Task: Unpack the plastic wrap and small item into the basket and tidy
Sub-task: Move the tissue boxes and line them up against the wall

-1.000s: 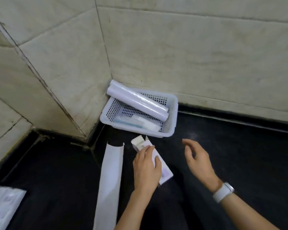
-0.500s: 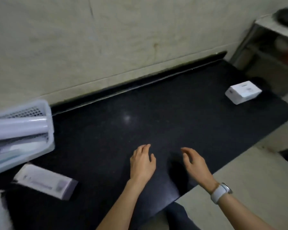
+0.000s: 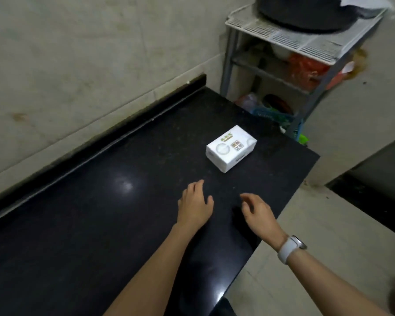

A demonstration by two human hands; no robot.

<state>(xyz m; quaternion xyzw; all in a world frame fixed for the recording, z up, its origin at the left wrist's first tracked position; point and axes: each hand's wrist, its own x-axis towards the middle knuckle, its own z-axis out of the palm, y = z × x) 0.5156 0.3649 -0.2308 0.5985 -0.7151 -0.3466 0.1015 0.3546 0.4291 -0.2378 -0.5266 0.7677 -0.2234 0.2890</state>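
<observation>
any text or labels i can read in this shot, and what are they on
Nothing here can be quoted.
White box on the black counter: green characters along its top edge, too blurred to read.
Same box: a small square label with reddish print, possibly a code, too small to read.
Watch on the right wrist: no readable display.

A: What surrounds the black stone counter (image 3: 100,224)?
B: A stained pale wall (image 3: 78,53) from nine to twelve o'clock, a light glare on the polish.
A: Beyond?
B: At one o'clock a cluttered metal rack (image 3: 306,44); beige floor (image 3: 328,224) at four.
</observation>
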